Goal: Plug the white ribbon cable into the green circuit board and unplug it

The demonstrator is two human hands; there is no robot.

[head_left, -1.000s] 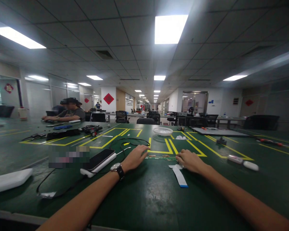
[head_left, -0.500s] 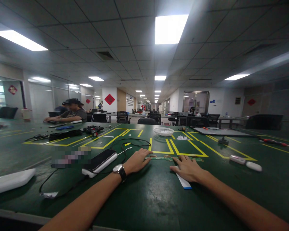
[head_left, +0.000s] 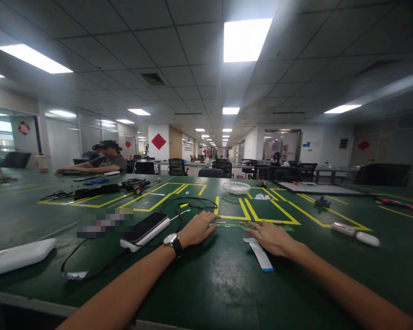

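A long, narrow green circuit board (head_left: 231, 225) lies flat on the green table, with gold-coloured strips along it. My left hand (head_left: 199, 229) rests at the board's left end, fingers stretched forward and open. On the board's right half are the outstretched fingertips of my right hand (head_left: 273, 239), also open. Beside the right thumb lies a white flat ribbon cable (head_left: 261, 257) with a blue end towards me, its far end bent near the board. Whether the cable joins the board cannot be made out.
Left of my arm sit a phone on a white block (head_left: 147, 231) and black cables (head_left: 65, 261). A white basket (head_left: 236, 187) stands beyond the board. A white case (head_left: 344, 229) is at right. Yellow tape (head_left: 278, 211) marks the table (head_left: 216, 288). A person (head_left: 106, 158) sits far left.
My right hand has shifted slightly, its thumb moving forward off the ribbon cable, so more of the cable shows. My left hand stays at the board's end. The view has turned slightly left.
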